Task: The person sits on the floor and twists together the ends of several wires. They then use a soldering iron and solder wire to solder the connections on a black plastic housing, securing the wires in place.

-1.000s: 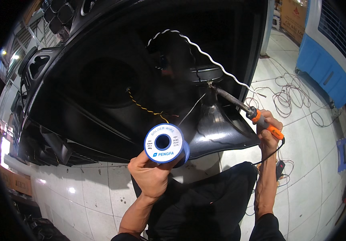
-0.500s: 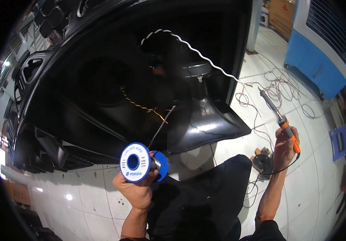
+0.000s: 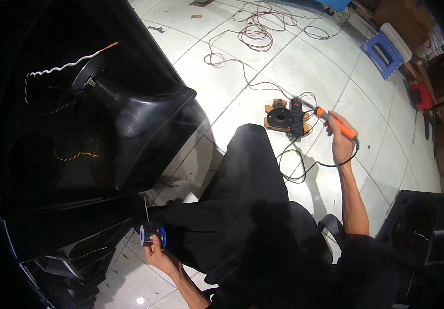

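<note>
My left hand (image 3: 161, 259) is closed around a small spool of solder wire (image 3: 146, 237) with blue rims, low beside my leg. A short grey length of solder sticks up from it. My right hand (image 3: 339, 138) grips a soldering iron (image 3: 344, 130) by its orange handle. The iron's metal shaft points left, over the top of a black power strip (image 3: 297, 119) on the floor; I cannot tell if it touches. Beside the strip is a black round piece (image 3: 279, 118) on a small wooden base (image 3: 272, 126).
A large black speaker cabinet (image 3: 144, 67) with a black horn (image 3: 142, 110) fills the left. From it come a white twisted wire (image 3: 67, 67) with a coppery end and a yellow-black twisted wire (image 3: 78, 156). Thin cable coils (image 3: 255, 33) and a blue stool (image 3: 384, 51) lie beyond; another cabinet (image 3: 412, 232) stands right.
The view has swung rightward. My right hand has taken the soldering iron from near the white wire's end to the power strip. My left hand has lowered the solder spool away from the horn.
</note>
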Demonstrator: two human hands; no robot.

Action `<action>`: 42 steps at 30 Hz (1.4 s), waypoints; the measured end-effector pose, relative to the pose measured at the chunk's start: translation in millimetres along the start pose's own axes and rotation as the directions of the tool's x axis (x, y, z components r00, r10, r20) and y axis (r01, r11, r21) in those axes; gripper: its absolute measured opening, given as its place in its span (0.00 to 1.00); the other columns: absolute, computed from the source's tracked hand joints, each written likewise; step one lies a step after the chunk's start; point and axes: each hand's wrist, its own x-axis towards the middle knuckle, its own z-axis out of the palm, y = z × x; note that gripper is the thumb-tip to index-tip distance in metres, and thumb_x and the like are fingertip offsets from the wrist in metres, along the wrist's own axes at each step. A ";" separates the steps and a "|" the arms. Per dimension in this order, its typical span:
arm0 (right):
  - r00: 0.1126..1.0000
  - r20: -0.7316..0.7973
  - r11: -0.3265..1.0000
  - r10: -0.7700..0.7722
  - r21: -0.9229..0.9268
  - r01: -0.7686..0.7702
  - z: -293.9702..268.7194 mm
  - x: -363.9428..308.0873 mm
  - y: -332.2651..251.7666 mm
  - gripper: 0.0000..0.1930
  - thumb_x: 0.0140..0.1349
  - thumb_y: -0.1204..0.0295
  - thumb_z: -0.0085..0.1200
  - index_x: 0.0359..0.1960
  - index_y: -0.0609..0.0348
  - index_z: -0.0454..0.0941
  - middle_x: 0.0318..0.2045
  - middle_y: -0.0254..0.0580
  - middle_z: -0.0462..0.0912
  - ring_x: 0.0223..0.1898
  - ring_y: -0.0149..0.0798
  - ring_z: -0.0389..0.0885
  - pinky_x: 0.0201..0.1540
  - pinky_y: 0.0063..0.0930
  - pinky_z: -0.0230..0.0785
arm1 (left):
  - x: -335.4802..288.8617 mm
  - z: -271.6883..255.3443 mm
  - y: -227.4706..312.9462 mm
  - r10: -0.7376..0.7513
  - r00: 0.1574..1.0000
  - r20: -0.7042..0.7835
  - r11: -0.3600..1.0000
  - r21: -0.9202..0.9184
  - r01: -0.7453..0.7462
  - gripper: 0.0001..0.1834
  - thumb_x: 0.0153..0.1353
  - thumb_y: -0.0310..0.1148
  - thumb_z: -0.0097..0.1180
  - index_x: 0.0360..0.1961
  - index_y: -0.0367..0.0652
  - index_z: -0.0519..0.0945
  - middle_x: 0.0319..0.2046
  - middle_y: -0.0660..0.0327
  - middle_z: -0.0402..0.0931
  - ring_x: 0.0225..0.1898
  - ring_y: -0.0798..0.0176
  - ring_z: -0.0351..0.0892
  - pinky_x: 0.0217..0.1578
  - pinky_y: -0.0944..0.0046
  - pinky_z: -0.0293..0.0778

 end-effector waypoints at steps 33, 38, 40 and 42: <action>0.893 0.247 0.609 -0.376 0.792 0.037 149.2 18.8 -111.4 0.22 0.62 0.63 0.56 0.50 0.71 0.77 0.41 0.52 0.80 0.32 0.40 0.78 0.36 0.30 0.72 | 5.2 122.4 178.9 0.452 0.884 0.121 0.886 -0.172 -0.430 0.33 0.53 0.30 0.73 0.57 0.27 0.72 0.49 0.43 0.81 0.50 0.48 0.84 0.59 0.48 0.74; 0.816 0.342 0.505 -0.466 0.860 -0.072 186.1 39.3 -126.9 0.21 0.60 0.67 0.58 0.50 0.71 0.77 0.43 0.53 0.79 0.41 0.42 0.77 0.51 0.34 0.67 | 30.1 151.0 180.2 0.499 0.852 0.160 0.865 -0.145 -0.480 0.28 0.56 0.19 0.66 0.59 0.30 0.72 0.52 0.44 0.80 0.53 0.49 0.83 0.60 0.48 0.74; 0.788 0.396 0.494 -0.471 0.859 -0.136 196.1 48.6 -126.4 0.22 0.59 0.67 0.59 0.52 0.71 0.78 0.44 0.53 0.79 0.45 0.43 0.77 0.56 0.37 0.65 | 38.0 158.6 178.7 0.532 0.832 0.157 0.846 -0.135 -0.516 0.27 0.57 0.18 0.65 0.58 0.30 0.73 0.52 0.44 0.80 0.53 0.49 0.83 0.60 0.49 0.74; 0.763 0.415 0.486 -0.495 0.860 -0.152 208.3 56.0 -125.0 0.24 0.58 0.67 0.60 0.53 0.71 0.77 0.44 0.52 0.79 0.45 0.44 0.78 0.57 0.37 0.65 | 38.9 165.5 179.8 0.507 0.848 0.156 0.860 -0.154 -0.486 0.26 0.56 0.17 0.65 0.57 0.30 0.74 0.50 0.46 0.81 0.53 0.51 0.83 0.61 0.50 0.73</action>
